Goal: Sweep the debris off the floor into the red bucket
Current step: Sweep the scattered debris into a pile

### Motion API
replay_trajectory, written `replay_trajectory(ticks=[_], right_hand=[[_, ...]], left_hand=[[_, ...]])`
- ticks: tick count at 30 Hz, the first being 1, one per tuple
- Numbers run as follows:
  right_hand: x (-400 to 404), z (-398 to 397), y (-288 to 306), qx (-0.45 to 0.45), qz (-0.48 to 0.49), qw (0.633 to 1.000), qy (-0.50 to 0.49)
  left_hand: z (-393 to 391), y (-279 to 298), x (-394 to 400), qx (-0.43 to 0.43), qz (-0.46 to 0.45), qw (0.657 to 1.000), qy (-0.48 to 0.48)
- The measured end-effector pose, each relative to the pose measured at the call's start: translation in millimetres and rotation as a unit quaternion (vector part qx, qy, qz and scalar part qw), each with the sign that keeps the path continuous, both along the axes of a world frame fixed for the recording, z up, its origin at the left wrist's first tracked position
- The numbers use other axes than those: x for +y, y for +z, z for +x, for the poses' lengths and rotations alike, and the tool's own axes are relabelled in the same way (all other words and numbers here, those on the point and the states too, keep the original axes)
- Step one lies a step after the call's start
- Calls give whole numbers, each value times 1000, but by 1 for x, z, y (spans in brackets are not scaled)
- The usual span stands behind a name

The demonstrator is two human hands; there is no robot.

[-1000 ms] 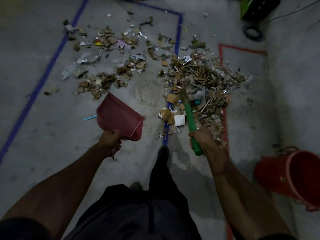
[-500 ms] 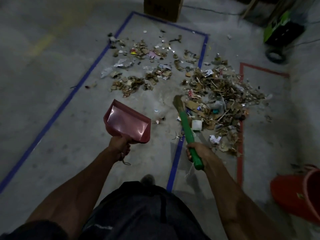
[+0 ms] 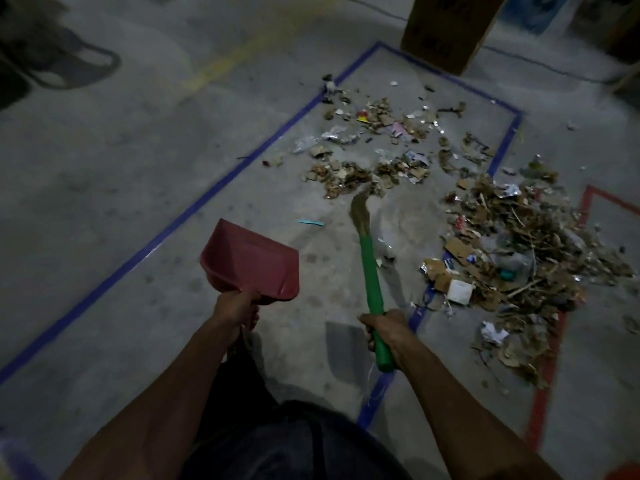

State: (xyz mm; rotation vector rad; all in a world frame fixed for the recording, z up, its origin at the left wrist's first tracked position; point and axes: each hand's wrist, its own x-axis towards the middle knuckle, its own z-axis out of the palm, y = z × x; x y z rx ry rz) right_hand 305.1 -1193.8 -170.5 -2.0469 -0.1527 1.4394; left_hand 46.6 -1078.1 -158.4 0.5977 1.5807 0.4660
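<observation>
The right hand [image 3: 384, 323] has its fingers wrapped round the green handle of a hand broom [image 3: 369, 265], near the handle's lower end. The broom's straw-coloured bristles reach forward and end at the near edge of the scattered debris [image 3: 367, 168]. The left hand [image 3: 235, 308] grasps the handle of a red dustpan [image 3: 251, 261], fingers curled under it; the pan is held up above the concrete floor [image 3: 121, 161], its open mouth facing away from the person.

Taking the blue tape rectangle [image 3: 221, 188] as landmark: the dustpan hangs over its inside, close to its long left line, and the broom head lies inside it too. The scattered debris, mostly cardboard scraps, foil and paper bits, lies inside toward the far end. A thicker debris pile [image 3: 519, 247] of sticks, cardboard and a small white box sits across its right line, spreading as far as a red tape line [image 3: 550, 372]. A small teal scrap [image 3: 311, 222] lies inside, just beyond the dustpan. A cardboard box [image 3: 446, 29] stands just past the far line. A sliver of red, which may be the bucket [image 3: 623, 474], shows at the bottom right corner, well outside the rectangle.
</observation>
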Motion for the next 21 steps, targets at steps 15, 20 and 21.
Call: replay_trajectory(ticks=[15, 20, 21], right_hand=[[311, -165, 13, -59, 7, 992, 108], [426, -169, -2, -77, 11, 987, 144], [453, -167, -8, -78, 13, 985, 151]], left_hand=[[-183, 28, 277, 54, 42, 997, -30], [-190, 14, 386, 81, 31, 996, -38], [-187, 10, 412, 78, 30, 996, -36]])
